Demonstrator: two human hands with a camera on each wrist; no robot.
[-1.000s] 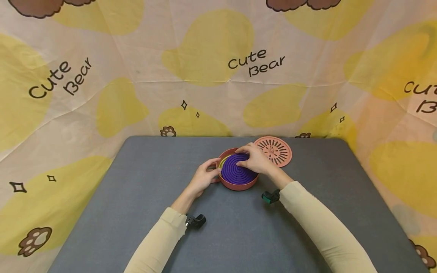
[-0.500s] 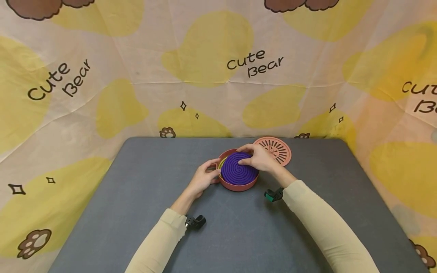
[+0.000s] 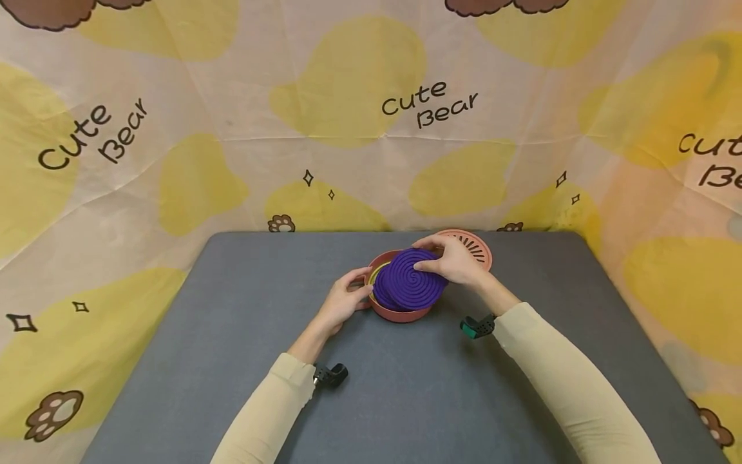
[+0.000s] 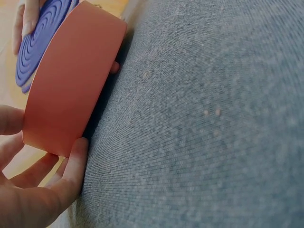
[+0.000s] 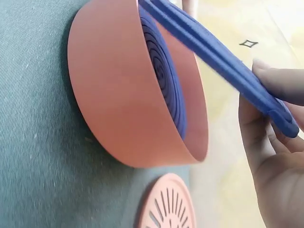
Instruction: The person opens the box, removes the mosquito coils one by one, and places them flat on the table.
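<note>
A purple mosquito coil (image 3: pixel 414 283) is tilted up out of a round terracotta-coloured coil box (image 3: pixel 400 316). My right hand (image 3: pixel 460 261) pinches its right edge between thumb and fingers. Seen from the right wrist, the lifted coil (image 5: pixel 209 47) slants over the rim, and another purple coil (image 5: pixel 161 66) lies inside the box. A sliver of a yellow coil (image 3: pixel 375 273) shows at the box's left side. My left hand (image 3: pixel 339 303) grips the left side of the box, its thumb near the rim and its fingers along the wall (image 4: pixel 71 76) in the left wrist view.
Behind my right hand lies the slotted pink lid (image 3: pixel 478 248), partly covered by that hand. A grey table (image 3: pixel 278 283) carries everything, and a printed cloth (image 3: pixel 348 77) hangs behind its back edge.
My right hand has risen slightly and moved right with the purple coil, uncovering the other purple coil in the box. The left hand keeps its hold on the box.
</note>
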